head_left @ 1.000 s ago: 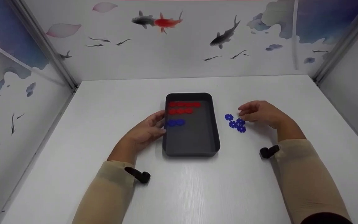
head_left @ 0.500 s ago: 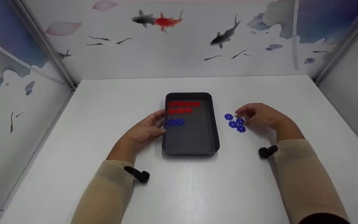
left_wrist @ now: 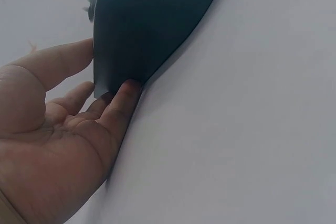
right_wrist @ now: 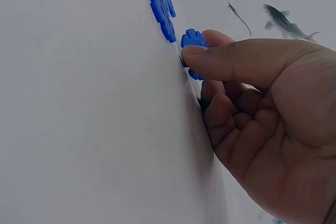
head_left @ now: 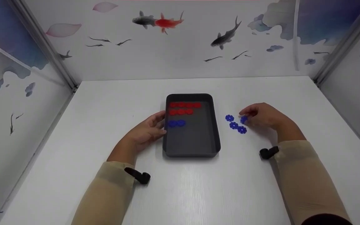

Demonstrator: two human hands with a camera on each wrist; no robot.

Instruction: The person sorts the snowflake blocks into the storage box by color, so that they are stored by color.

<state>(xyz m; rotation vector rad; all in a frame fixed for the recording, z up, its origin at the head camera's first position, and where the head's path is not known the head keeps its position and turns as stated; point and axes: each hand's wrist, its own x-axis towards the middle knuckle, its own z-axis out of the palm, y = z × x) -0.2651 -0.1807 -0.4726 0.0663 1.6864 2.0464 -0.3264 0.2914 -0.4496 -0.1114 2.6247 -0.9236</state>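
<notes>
In the head view my right hand pinches a blue snowflake building disc between thumb and forefinger, just right of the tray. The right wrist view shows that disc tilted up on edge, the thumb across its face. Three more blue discs lie on the table beside it. My left hand touches the left wall of the dark grey tray, fingers extended; in the left wrist view its fingertips rest against the outer wall. Nothing is held in the left palm.
Inside the tray, red discs form two rows near the far end, lined up from the left wall. Below them sit two blue discs side by side. The white table is bounded by printed panels at the back and sides.
My right hand came down to the blue discs, closed thumb and forefinger on one and drew it slightly right, away from the others. The left hand and tray stay put.
</notes>
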